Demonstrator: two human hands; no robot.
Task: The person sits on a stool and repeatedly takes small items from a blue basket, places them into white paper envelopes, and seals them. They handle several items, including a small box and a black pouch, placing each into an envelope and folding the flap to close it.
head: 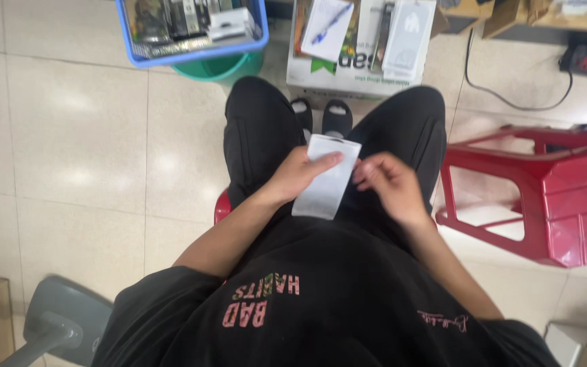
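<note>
Pale tiled floor all around, hard and shiny. At 3 o'clock, a red plastic stool, cut off by the edge. At 12 o'clock, a cardboard box with flat packs and a pen on top. At 11 o'clock, a blue basket full of small packs, resting on a green bucket.

In the middle, above the lap: a white flat packet, tilted, top end toward 12 o'clock. Pinched along its 9 o'clock edge by the left hand, thumb lying across the front, other fingers behind. Just touched at the 3 o'clock edge by the right hand, fingertips curled together as if picking at a corner or a thin strip.

Could go wrong: may slip out, since only one edge is gripped and the packet looks smooth. Would drop between the knees, down by the black sandals on the hard floor. May also bend or tear if tugged too hard at the corner.

Hard to tell: what is inside the packet, and whether anything sits between the right fingertips. Cannot see the back of the packet or the left fingers under it. Most of the seat hidden under the legs, only a red bit showing at 8 o'clock of the packet. Basket and box both cut off at the top.
</note>
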